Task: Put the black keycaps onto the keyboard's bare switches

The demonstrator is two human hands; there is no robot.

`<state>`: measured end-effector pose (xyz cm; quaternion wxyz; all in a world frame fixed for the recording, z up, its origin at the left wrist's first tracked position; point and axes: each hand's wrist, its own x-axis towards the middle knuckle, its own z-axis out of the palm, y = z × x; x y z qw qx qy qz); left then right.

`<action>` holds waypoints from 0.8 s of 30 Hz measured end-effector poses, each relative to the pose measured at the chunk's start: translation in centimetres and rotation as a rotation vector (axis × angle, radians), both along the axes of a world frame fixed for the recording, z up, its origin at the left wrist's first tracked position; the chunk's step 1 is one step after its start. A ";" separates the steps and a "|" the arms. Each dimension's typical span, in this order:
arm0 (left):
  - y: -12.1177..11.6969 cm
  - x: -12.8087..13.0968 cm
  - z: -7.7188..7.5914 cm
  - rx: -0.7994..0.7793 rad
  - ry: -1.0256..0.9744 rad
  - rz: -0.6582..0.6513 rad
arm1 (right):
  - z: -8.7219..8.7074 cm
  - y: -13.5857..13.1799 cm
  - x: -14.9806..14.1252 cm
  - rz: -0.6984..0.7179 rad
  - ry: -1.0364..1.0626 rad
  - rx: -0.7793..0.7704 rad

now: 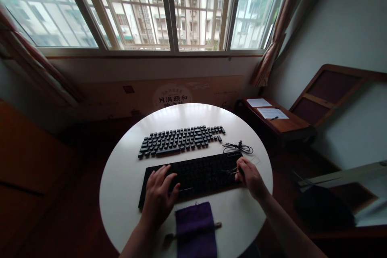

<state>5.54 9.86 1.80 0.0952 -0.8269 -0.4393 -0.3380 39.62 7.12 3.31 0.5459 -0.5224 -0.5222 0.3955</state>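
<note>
A black keyboard base (196,175) without caps over most of its face lies across the round white table. My left hand (161,189) rests on its left end, fingers spread and holding nothing. Over the right part of the base, my right hand (248,175) grips a small keycap puller (232,171) whose thin wire prongs point left, down at the switches. Whether the prongs hold a cap is too dark to tell. Behind the base, loose dark keycaps (181,139) are laid out in keyboard order. A coiled black cable (238,147) sits by the back right corner of the base.
At the front of the round table (121,193), a brush (193,231) lies across a purple cloth (196,217). A wooden side table (287,125) with papers (272,113) and a pen stands to the right. Barred windows (172,12) and curtains fill the far wall.
</note>
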 end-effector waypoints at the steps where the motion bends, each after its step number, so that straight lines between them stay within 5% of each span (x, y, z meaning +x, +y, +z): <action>1: -0.3 0.2 0.4 0.012 -0.025 -0.051 | 0.4 -0.3 -0.9 0.051 -0.016 0.013; 7: -1.6 1.0 1.6 -0.065 -0.130 -0.292 | 3.3 -2.0 -7.1 0.428 -0.238 0.193; 10: -1.8 1.1 1.9 -0.098 -0.153 -0.330 | 4.2 -1.9 -9.5 0.548 -0.509 0.452; 14: -1.9 0.9 2.1 -0.088 -0.222 -0.312 | 4.6 -1.3 -11.0 0.583 -0.699 0.673; 24: -2.0 0.5 0.9 -0.329 -0.358 -0.296 | 4.7 -1.5 -11.3 0.617 -0.728 0.670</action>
